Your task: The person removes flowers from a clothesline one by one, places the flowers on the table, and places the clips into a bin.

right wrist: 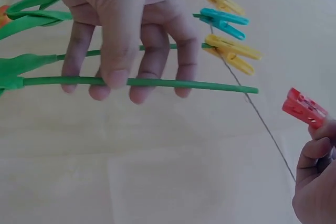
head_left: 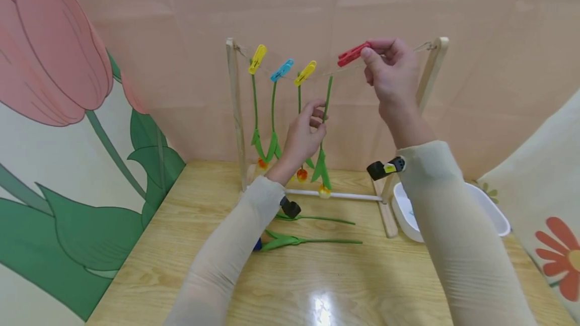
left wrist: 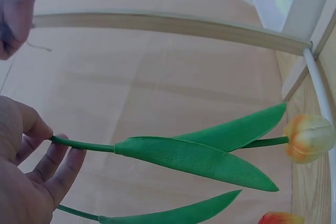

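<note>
My left hand pinches the green stem of an artificial tulip, its pale yellow-orange bloom hanging down. The stem's top end crosses the string in the right wrist view. My right hand holds a red clothespin between thumb and fingers, just above the string and right of that stem. Farther left, a yellow clothespin, a blue clothespin and another yellow clothespin each hold a tulip upside down on the string.
Wooden posts carry the string, with a white rod low between them. Two tulips lie on the table, one with a green stem nearer me. A white basin stands at the right, partly behind my right sleeve.
</note>
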Tool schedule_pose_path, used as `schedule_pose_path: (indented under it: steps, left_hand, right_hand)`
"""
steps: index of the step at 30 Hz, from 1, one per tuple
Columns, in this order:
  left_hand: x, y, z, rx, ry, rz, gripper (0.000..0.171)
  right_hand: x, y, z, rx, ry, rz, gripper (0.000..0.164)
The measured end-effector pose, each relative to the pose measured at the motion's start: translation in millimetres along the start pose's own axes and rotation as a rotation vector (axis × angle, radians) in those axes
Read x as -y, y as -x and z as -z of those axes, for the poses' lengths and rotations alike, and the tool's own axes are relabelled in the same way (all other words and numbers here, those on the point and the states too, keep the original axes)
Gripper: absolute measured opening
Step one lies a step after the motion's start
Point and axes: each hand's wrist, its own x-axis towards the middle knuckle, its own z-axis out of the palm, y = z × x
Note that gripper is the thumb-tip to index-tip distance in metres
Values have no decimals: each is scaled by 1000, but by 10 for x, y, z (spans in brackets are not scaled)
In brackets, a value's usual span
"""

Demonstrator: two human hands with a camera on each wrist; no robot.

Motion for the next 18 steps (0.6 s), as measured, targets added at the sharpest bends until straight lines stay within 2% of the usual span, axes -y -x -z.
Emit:
schedule_pose_path:
  steps: [10,18]
  left_hand:
    - [-27,80,63,19,-21,-42,47]
    - [-51,145,174,83,-65,-96,47]
  right_hand:
    - [-4,53,63,178,-61,102,21]
    - [-60,107,206,234,-4,106,23]
